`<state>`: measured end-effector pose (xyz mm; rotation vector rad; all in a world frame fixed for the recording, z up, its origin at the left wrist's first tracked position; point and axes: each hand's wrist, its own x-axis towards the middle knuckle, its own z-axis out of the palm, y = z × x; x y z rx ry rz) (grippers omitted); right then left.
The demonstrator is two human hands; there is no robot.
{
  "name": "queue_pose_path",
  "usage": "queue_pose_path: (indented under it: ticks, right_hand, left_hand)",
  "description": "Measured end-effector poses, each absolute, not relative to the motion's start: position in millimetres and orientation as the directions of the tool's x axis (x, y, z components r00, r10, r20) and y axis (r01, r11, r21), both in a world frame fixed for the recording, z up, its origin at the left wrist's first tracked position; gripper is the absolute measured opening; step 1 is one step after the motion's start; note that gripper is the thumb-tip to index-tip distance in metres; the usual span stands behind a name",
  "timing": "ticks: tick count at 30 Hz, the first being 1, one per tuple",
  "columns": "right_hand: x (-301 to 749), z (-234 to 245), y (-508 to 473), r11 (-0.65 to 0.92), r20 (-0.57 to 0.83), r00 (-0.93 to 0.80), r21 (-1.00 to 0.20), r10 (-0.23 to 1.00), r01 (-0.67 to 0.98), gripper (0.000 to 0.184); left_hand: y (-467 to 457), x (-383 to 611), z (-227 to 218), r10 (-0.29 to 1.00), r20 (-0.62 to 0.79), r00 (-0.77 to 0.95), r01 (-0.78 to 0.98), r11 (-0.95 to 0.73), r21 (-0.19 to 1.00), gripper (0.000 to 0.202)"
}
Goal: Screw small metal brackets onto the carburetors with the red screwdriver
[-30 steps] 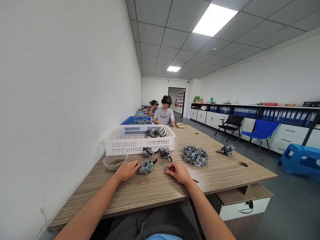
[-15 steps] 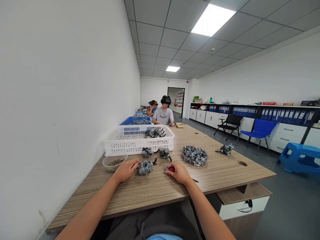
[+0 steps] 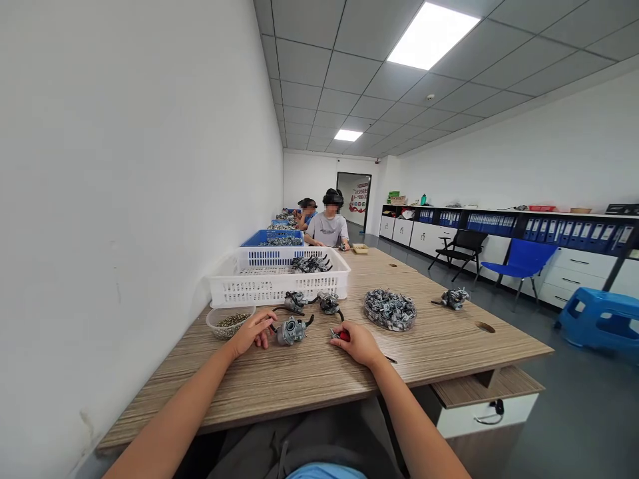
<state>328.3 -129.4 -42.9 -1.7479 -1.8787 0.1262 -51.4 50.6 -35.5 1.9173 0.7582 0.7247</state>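
Lying on the tabletop [image 3: 309, 379] just R of the nearer L hand [image 3: 250, 331] (loosely spread, contact unclear) and L of the R hand [image 3: 358, 343], curled round a red-handled tool [image 3: 345, 336], the grey metal carb [image 3: 291, 332] has its long axis approx. L–R, round bore facing the wearer, w/ a black tube [image 3: 310, 320] at its R end.

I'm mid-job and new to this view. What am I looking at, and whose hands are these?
No machine here: these are a person's two bare hands, seen from a camera on that person's head. On the wooden table sits a grey metal part, with the left hand beside it; whether that hand grips it is unclear. The right hand holds a red object, perhaps a tool handle. Around them are a bowl of small brass-coloured pieces, a white basket and a round tray of metal pieces. Other people sit further along.
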Motion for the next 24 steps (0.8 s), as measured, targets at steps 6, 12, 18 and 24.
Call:
queue_pose_path:
  ticks: [6,12,18,24]
  right_hand:
    - [330,-45,-128,0.154,0.343,0.008,-0.442,0.939,0.884,0.031]
    - [331,-45,-128,0.165,0.346,0.0,-0.449,0.938,0.878,0.033]
    - [330,-43,-130,0.164,0.355,0.003,-0.44,0.935,0.883,0.032]
    - [327,-40,-132,0.159,0.349,0.002,-0.433,0.937,0.887,0.032]
  left_hand:
    - [49,-53,-31,0.765,0.118,0.634,0.16,-0.279,0.947,0.036]
    - [46,-54,-27,0.778,0.06,0.625,0.159,-0.203,0.966,0.037]
    - [44,-52,-26,0.796,0.041,0.604,0.192,-0.195,0.962,0.036]
    - [41,-47,-24,0.814,0.082,0.575,0.246,-0.267,0.932,0.034]
